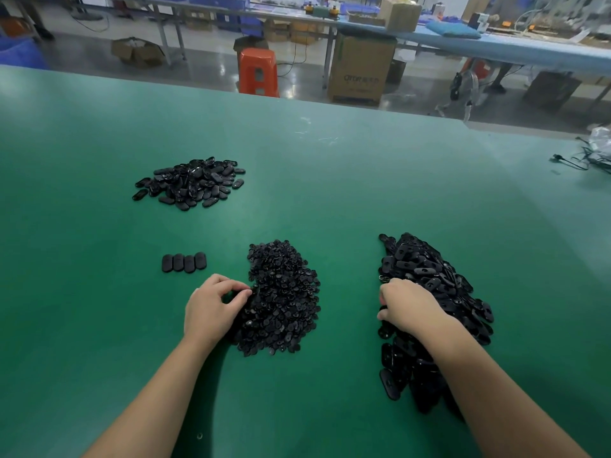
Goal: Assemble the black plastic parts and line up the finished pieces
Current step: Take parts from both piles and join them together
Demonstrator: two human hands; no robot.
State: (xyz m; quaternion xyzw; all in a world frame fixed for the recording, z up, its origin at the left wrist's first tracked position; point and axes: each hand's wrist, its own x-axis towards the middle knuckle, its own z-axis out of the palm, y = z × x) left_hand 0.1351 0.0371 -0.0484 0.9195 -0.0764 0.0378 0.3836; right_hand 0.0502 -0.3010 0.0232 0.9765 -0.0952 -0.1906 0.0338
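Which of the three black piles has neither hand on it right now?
The far pile, up left beyond the row of four finished pieces. The left hand and right hand each rest on a near pile.

Right fingers perhaps buried in pile

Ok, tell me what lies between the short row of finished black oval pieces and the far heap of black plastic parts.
Only bare green table mat between row and heap, head view.

Black plastic parts on plain green table.
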